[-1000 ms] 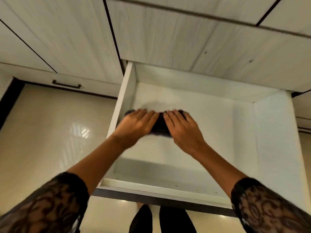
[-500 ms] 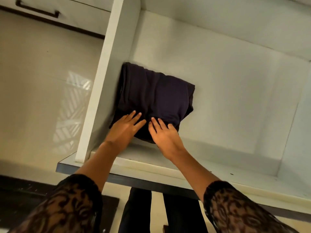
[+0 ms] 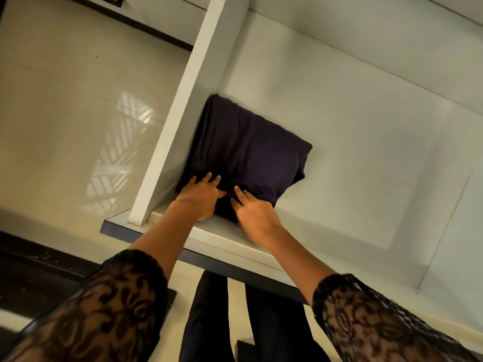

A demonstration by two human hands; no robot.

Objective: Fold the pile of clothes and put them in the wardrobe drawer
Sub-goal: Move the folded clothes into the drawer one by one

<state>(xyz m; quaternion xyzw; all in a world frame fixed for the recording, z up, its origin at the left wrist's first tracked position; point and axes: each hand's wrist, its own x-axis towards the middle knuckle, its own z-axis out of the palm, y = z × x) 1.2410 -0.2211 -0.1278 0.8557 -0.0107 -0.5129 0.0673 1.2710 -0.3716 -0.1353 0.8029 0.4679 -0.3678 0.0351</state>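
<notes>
From your head camera, the folded dark garment (image 3: 248,152) lies on the floor of the open wardrobe drawer (image 3: 339,165). Its left edge is tight against the drawer's left wall and its near edge is close to the front panel. The rest of the drawer floor to the right is bare.

Your left hand (image 3: 200,198) rests on the garment's near left corner with the fingers (image 3: 209,178) spread and laid flat, pressing rather than gripping. Your right hand (image 3: 254,215) sits just beside it on the near edge, with the fingers stretched forward onto the cloth. Its thumb is hidden, so you can't tell whether anything is tucked under.

This looks like a soft, light, limp bundle. It has rounded folds and a loose flap hanging out at the right corner, so it will probably sag or come unfolded if you lift it by one edge. If you need to shift it, slide it with flat palms, or scoop both hands under opposite sides. Tuck in the right corner before you let go.
</notes>
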